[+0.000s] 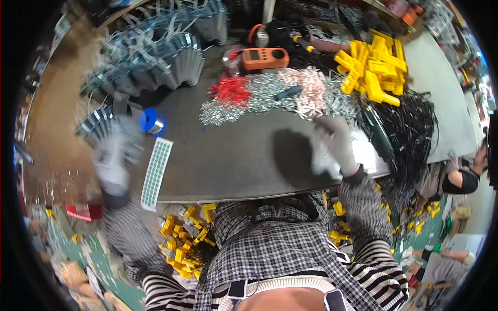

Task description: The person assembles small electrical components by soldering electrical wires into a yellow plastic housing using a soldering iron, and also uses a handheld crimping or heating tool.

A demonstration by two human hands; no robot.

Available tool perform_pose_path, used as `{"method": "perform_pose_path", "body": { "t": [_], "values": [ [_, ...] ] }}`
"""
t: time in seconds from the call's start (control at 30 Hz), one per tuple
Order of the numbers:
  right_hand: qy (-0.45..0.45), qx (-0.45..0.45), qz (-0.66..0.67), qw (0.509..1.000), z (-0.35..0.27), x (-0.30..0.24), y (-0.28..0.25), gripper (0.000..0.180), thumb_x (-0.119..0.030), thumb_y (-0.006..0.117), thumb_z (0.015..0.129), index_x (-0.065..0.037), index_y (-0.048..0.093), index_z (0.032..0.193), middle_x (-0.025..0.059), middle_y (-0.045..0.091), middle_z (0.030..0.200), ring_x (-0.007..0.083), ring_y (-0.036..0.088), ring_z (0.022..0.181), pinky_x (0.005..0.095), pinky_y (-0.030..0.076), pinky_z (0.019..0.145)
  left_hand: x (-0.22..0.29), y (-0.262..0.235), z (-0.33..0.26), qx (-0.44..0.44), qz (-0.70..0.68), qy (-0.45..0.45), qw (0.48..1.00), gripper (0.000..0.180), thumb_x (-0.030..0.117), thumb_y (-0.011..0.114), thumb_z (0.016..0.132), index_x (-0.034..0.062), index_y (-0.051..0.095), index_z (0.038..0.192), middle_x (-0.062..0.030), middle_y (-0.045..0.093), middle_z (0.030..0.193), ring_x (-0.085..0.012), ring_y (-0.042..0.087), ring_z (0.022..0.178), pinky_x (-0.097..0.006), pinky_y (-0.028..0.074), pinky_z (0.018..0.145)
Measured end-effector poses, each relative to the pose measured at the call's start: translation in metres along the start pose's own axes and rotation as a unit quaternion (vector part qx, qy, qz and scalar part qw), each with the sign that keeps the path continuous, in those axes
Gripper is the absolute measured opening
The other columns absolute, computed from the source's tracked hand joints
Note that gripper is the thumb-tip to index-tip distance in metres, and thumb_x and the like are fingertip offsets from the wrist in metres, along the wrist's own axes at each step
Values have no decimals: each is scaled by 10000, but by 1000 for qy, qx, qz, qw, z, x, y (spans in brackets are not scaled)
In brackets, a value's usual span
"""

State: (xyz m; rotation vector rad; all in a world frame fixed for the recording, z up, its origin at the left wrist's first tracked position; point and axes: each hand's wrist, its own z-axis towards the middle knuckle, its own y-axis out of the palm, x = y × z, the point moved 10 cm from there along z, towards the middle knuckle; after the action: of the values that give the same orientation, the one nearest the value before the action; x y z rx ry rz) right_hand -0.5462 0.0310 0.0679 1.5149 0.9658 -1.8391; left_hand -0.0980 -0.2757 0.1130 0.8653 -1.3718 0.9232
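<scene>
My left hand (116,155), in a pale glove, is at the left of the bench beside a small row of grey metal pieces (98,124). Motion smears its fingers, so I cannot make out whether it grips one. A blue spool of wire (152,122) and a white strip with green dots (157,173) lie to its right. My right hand (338,142), also gloved, hovers over the bench just below the small metal pins (270,90). Its fingers reach leftward, apart from the thumb, and nothing shows between them. Pink-ended pieces (311,93) and red ones (231,90) lie among the pins.
Stacked grey metal pieces (176,57) fill the back left. An orange meter (265,58) stands behind the pins. At right are yellow plastic parts (376,65), black wires (412,135) and a dark-handled tool (381,135). More yellow parts (184,243) sit below the bench edge.
</scene>
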Motion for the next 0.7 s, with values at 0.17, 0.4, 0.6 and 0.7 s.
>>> {"method": "perform_pose_path", "body": {
  "t": [0.17,0.4,0.6,0.7],
  "values": [
    [-198,124,-392,890,117,-40,-69,194,-134,571,859,-30,684,976,212,663,875,347,662,846,408,512,774,-46,300,-104,-280,162,3,946,125,77,623,917,-19,702,936,11,653,735,-77,605,621,-221,478,547],
    [-72,-9,-626,777,239,38,-46,237,-248,614,777,-73,691,917,165,678,863,358,658,835,420,532,747,-12,369,-97,-216,598,218,741,770,558,700,728,31,483,1246,-133,488,1107,-290,510,969,-428,445,819],
    [-189,122,-579,784,199,-33,-87,194,-238,622,834,-82,687,929,175,660,917,351,644,911,455,522,776,1,383,-64,-172,662,186,706,807,522,712,726,33,451,1312,-126,451,1257,-268,471,1108,-398,401,915],
    [-179,132,-478,850,145,-44,-90,235,-252,619,863,-45,671,961,191,647,979,362,635,926,443,511,789,-48,371,-78,-204,628,208,722,815,490,723,716,55,433,1340,-122,426,1326,-284,446,1181,-419,375,994]
  ]
}}
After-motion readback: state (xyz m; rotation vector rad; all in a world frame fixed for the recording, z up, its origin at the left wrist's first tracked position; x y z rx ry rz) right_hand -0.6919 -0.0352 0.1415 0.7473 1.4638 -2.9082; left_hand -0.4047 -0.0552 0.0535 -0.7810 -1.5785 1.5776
